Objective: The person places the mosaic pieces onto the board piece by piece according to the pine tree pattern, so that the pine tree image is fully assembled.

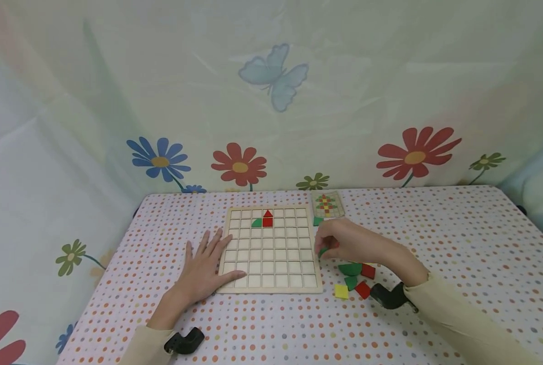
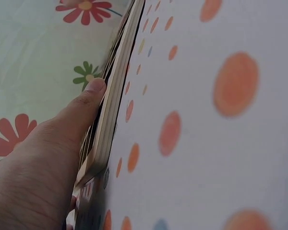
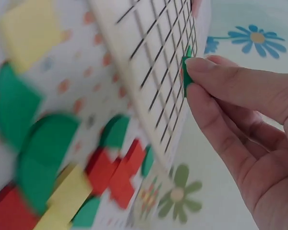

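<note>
A wooden grid board (image 1: 280,255) lies on the spotted tabletop. Near its top sit a red triangle (image 1: 268,214), a red square (image 1: 268,222) just below, and a green quarter-circle (image 1: 257,223) to the square's left. My left hand (image 1: 204,267) rests at the board's left edge, fingers spread, thumb reaching onto the grid; in the left wrist view the thumb (image 2: 69,120) lies along the board's side. Between thumb and index finger, my right hand (image 1: 346,239) pinches a small green piece (image 3: 186,79) near the board's right edge. Its full shape is partly hidden by the fingers.
Loose pieces lie right of the board: a green half-circle (image 1: 350,269), a green quarter-circle (image 1: 351,282), a yellow square (image 1: 341,291), red squares (image 1: 368,271) and others under my right hand. A pattern card (image 1: 337,211) lies behind them, with a green piece (image 1: 317,221) before it.
</note>
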`<state>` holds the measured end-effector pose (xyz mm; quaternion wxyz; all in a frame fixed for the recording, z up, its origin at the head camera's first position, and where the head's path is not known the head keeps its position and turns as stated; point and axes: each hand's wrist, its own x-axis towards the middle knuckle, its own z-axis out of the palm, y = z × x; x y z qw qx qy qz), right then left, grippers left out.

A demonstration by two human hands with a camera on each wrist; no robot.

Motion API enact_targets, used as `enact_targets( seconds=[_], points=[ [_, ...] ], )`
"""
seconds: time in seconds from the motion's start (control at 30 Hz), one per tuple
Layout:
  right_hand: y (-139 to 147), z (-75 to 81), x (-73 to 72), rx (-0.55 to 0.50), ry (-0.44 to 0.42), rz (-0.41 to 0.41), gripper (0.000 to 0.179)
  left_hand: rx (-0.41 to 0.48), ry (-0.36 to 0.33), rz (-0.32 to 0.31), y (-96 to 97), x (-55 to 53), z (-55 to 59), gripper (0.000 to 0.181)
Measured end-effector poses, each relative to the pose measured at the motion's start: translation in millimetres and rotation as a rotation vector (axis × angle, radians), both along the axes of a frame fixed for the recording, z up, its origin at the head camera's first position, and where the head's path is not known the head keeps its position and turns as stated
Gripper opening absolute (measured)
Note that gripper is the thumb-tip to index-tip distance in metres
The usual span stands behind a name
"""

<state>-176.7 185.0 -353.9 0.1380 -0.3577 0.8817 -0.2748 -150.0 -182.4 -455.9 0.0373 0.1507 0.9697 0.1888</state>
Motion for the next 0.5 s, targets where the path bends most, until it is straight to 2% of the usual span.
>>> enact_targets(
  seconds=[0.1, 0.3, 0.4, 0.5],
  points=[
    [-20, 0.7, -9.9, 0.033, 0.029, 0.043, 0.016, 0.002, -0.005, 0.004, -1.2, 1.1, -0.6, 0.104],
    [-43, 1.8, -26.8, 0.098, 0.034, 0.112, 0.017, 0.011, -0.004, -0.006, -2.3, 0.1, -1.8, 0.104],
    [-50, 2.1, -35.6, 0.072, 0.052, 0.108, 0.015, 0.015, -0.002, -0.008, -3.8, 0.0, -2.2, 0.104],
    [-54, 1.4, -45.0, 0.013, 0.086, 0.052, 0.012, 0.017, 0.004, -0.007, -3.2, 0.0, -2.5, 0.104]
  ],
)
